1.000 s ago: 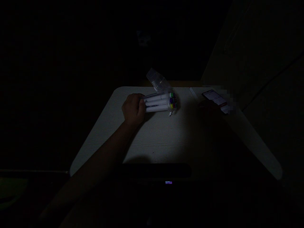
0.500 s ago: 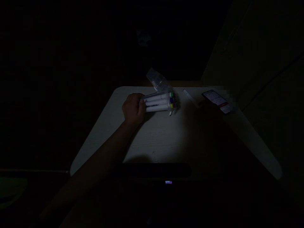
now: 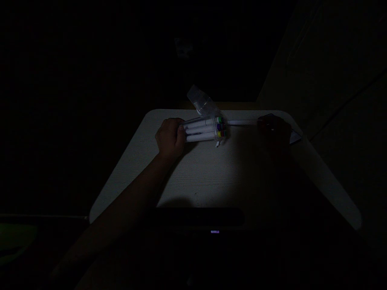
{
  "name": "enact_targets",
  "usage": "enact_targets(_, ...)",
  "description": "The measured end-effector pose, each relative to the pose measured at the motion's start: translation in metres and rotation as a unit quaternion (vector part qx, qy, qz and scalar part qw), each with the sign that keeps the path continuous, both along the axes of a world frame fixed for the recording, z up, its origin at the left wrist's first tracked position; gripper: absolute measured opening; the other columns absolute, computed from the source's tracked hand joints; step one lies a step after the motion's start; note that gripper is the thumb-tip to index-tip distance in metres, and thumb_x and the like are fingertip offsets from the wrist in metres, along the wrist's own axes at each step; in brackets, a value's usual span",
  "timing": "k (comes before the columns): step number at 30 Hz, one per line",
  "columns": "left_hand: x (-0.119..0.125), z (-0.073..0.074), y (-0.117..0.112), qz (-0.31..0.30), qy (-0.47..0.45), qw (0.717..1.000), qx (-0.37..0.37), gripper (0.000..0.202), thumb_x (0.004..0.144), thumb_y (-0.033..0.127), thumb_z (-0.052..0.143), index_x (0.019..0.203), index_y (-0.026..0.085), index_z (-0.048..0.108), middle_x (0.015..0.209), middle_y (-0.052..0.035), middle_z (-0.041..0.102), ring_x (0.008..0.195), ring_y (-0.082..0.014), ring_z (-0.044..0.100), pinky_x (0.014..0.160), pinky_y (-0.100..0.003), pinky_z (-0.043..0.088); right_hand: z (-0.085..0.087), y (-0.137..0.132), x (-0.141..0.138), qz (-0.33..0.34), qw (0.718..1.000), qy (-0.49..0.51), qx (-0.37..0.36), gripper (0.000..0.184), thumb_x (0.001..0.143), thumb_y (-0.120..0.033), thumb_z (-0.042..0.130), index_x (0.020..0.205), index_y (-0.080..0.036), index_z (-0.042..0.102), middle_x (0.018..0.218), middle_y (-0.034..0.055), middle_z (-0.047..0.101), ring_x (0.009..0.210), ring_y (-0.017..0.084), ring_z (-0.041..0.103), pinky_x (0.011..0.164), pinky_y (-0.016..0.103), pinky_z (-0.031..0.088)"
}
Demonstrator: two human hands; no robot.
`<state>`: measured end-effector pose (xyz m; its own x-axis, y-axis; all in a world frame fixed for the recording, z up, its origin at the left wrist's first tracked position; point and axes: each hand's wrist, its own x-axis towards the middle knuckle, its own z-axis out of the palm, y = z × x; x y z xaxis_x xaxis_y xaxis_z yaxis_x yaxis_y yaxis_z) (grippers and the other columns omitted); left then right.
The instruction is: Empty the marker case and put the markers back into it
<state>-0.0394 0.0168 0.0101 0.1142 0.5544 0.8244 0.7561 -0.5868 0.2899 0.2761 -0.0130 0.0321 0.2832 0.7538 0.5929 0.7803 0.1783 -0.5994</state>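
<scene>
The scene is very dark. My left hand [image 3: 169, 137] is closed round the left end of a clear plastic case of white markers [image 3: 203, 130], which lies on the white table [image 3: 211, 177]. The markers' coloured caps point right, and the case's open clear lid [image 3: 201, 101] sticks up behind. My right hand [image 3: 273, 129] is a dim shape at the table's far right. It seems closed on one white marker [image 3: 241, 122], which lies level with its tip close to the case's open end.
A phone's corner [image 3: 295, 138] shows under my right hand. A dark bar with a small lit spot [image 3: 214, 232] runs along the table's near edge. Darkness surrounds the table.
My right hand has moved left over the phone and swung the single marker from slanted to level, toward the case's open end. My left hand has stayed on the case.
</scene>
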Motion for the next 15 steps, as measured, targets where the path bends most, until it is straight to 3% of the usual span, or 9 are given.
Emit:
enact_targets(3,0.0,0.0,0.0,0.0,-0.002,1.0,0.003,0.045,0.096,0.048,0.028,0.098,0.018,0.062,0.093,-0.0117,0.065,0.09,-0.0247,0.06,0.08,-0.039,0.044,0.001,-0.003,-0.001,0.014,0.999,0.002,0.046,0.024,0.087,-0.032,0.055,0.099,-0.017,0.07,0.098,0.0115,0.072,0.084,0.019,0.065,0.083,0.036,0.05)
enact_targets(15,0.0,0.002,-0.001,-0.004,-0.002,1.0,-0.002,0.045,0.097,0.048,0.027,0.098,0.019,0.062,0.091,-0.0115,0.064,0.09,-0.025,0.059,0.08,-0.04,0.044,0.014,-0.007,-0.01,0.043,0.996,0.055,0.051,0.022,0.087,-0.034,0.058,0.099,-0.018,0.067,0.105,0.0125,0.072,0.087,0.018,0.066,0.081,0.033,0.053)
